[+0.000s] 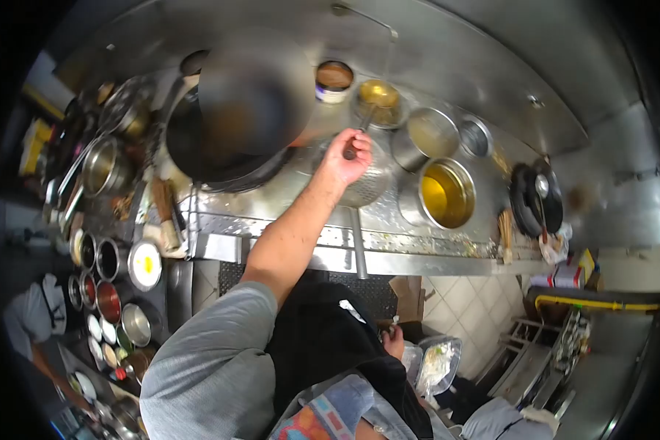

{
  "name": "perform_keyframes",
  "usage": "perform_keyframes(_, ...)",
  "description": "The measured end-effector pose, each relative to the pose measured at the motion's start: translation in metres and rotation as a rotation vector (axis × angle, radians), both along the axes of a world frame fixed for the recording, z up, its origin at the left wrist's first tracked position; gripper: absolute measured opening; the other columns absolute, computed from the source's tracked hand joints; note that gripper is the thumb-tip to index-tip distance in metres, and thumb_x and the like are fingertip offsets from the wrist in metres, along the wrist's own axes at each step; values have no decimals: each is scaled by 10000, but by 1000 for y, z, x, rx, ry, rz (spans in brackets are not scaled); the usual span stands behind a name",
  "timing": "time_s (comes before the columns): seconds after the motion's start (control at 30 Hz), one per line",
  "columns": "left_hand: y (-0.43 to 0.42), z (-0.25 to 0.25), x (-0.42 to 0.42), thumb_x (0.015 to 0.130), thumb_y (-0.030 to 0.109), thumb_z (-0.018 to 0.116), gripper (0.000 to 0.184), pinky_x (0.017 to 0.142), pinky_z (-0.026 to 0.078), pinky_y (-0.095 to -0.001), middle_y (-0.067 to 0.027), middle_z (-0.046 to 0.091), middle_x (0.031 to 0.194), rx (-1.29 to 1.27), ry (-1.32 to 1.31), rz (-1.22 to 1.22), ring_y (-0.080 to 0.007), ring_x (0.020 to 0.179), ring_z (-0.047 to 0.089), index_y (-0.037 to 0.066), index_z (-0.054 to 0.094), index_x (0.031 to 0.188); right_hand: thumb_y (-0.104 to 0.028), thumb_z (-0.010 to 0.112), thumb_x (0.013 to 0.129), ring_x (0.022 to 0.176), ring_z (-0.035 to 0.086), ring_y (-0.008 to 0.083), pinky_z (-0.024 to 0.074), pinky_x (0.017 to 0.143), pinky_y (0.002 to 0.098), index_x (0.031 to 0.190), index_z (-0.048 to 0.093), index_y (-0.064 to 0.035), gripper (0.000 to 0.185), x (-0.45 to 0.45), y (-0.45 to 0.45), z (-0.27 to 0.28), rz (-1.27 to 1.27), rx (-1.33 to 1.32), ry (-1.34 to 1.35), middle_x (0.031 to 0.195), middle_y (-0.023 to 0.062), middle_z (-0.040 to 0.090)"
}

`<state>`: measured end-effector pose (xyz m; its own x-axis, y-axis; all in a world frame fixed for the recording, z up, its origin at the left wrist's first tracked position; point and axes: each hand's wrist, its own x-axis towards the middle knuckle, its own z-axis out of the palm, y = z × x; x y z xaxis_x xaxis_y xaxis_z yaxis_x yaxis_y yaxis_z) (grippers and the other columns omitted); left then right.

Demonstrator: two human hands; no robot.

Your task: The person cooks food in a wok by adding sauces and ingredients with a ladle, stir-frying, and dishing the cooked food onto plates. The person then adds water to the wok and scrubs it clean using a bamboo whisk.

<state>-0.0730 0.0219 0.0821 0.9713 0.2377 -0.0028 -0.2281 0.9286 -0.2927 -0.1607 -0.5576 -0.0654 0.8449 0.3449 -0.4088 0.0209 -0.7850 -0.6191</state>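
the left hand [350, 158] grips a slim, dark, straight handle [369, 117]. the right hand [394, 342] is low; its hold i cannot tell.

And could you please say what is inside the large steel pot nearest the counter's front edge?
The pot holds yellow liquid; anything beneath its surface cannot be made out.

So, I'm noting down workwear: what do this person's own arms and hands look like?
The left arm has a loose grey sleeve ending near the elbow, with a bare forearm below. The left hand shows no glove, watch or ring. The right hand, partly hidden, looks gloveless too; its sleeve can't be made out clearly.
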Motion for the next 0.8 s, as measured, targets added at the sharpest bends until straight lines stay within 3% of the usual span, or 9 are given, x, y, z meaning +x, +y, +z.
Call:
perform_keyframes(0.17,20,65,-121,949,114,543,198,496,423,-254,10,553,793,56,-59,66,-80,606,561,-31,547,1083,-125,694,913,690,607,188,508,674,347,1234,584,-56,346,10,191,57,271,247,-149,761,79,632)
perform_keyframes(0.3,41,115,-241,952,127,554,158,485,404,-250,27,541,784,224,117,110,-70,575,533,39,583,1078,-70,672,902,650,595,167,499,619,328,1261,557,-30,379,-69,375,73,537,407,85,749,79,621)
perform_keyframes(0.33,47,127,-270,913,115,573,52,478,381,-257,48,542,741,253,184,93,-81,574,521,141,549,874,-73,677,890,668,629,201,512,627,348,1261,547,-12,398,-100,418,70,580,507,260,778,111,650)
perform_keyframes(0.4,58,141,-325,911,115,577,58,479,381,-259,43,540,739,365,299,116,-83,578,521,145,536,884,-209,704,887,765,700,296,541,727,423,1265,545,-7,457,-170,500,116,910,261,-60,853,161,699)
perform_keyframes(0.47,73,139,-373,909,107,585,93,459,374,-276,23,545,742,453,403,131,-87,573,528,154,507,925,-296,648,930,1138,627,325,488,953,447,1367,488,-15,543,-234,577,29,1134,696,-90,1210,207,634)
perform_keyframes(0.57,100,136,-436,902,93,600,133,427,357,-289,4,555,734,588,616,103,-92,559,536,157,495,953,-422,602,940,1388,415,260,403,1083,406,1446,413,-66,646,-323,641,-16,1257,486,-229,1460,137,455)
perform_keyframes(0.7,132,138,-514,888,77,614,203,377,401,-260,-18,575,715,775,902,57,-110,489,554,136,505,1048,-504,610,909,1381,426,332,416,1108,405,1478,398,-86,737,-384,666,48,1268,18,-2,1503,133,407)
perform_keyframes(0.73,134,149,-530,903,68,554,486,353,379,-239,-28,565,749,888,955,40,-90,452,514,38,436,1374,-516,628,893,1361,450,383,428,1109,406,1487,391,-89,769,-389,665,69,1208,-131,131,1507,149,393)
perform_keyframes(0.8,143,153,-564,877,54,558,645,361,392,-237,-32,568,746,964,995,-1,-99,447,520,25,340,1483,-513,716,822,1256,542,443,460,1062,448,1425,448,-24,821,-400,664,17,1026,-30,-35,1468,239,418)
